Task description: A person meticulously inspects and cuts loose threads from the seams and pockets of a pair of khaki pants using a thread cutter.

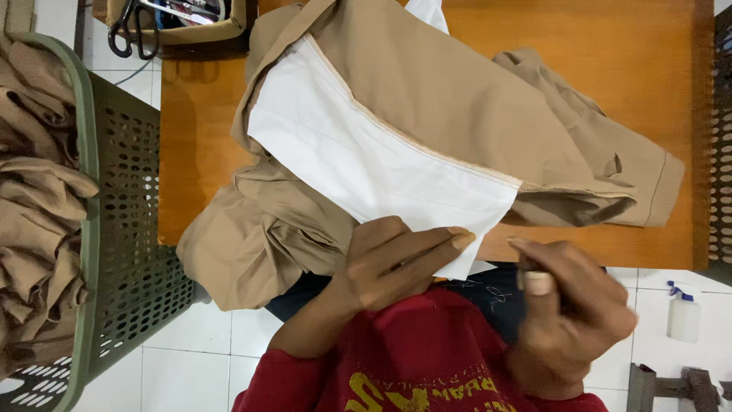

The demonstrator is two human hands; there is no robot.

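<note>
A tan garment (450,99) lies spread on an orange wooden table (610,53), its white lining (381,164) turned up and facing me. My left hand (396,259) pinches the lower corner of the white lining near the table's front edge. Just to the right, my right hand (568,309) is curled shut below the garment's edge, with the thumb pressed on something small and dark that I cannot make out. Both red sleeves show at the bottom.
A green perforated basket (114,229) full of tan garments stands at the left. A box with black-handled scissors (130,34) sits at the table's far left corner. A white spray bottle (682,313) stands on the tiled floor at the right.
</note>
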